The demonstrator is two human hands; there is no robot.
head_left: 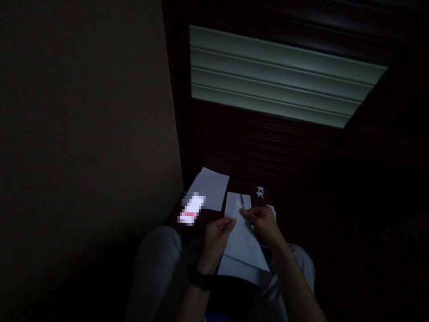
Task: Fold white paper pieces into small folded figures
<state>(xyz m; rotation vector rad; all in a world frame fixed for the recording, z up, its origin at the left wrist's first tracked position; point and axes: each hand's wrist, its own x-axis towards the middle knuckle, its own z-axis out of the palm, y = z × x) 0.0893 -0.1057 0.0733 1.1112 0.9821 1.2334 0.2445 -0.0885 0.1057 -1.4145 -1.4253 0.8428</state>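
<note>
My left hand [217, 241] pinches the left edge of a folded white paper [243, 246], which comes to a narrow point at its far end. My right hand [263, 221] is closed at the paper's right edge, thumb and finger together. A slim grey pointed tool [241, 200] sticks out past the right thumb; the dimness hides its exact kind. Beneath the folded paper lies another white sheet [243, 199], its far end showing. Small white paper scraps [260, 192] lie beyond my right hand.
To the left, a lit phone [191, 209], blurred by pixels, rests beside a white sheet [209, 188]. A plain wall [100, 112] rises at the left. Ahead stands a dark slatted panel with pale slats [268, 76]. My knees [157, 255] flank the papers. The scene is dim.
</note>
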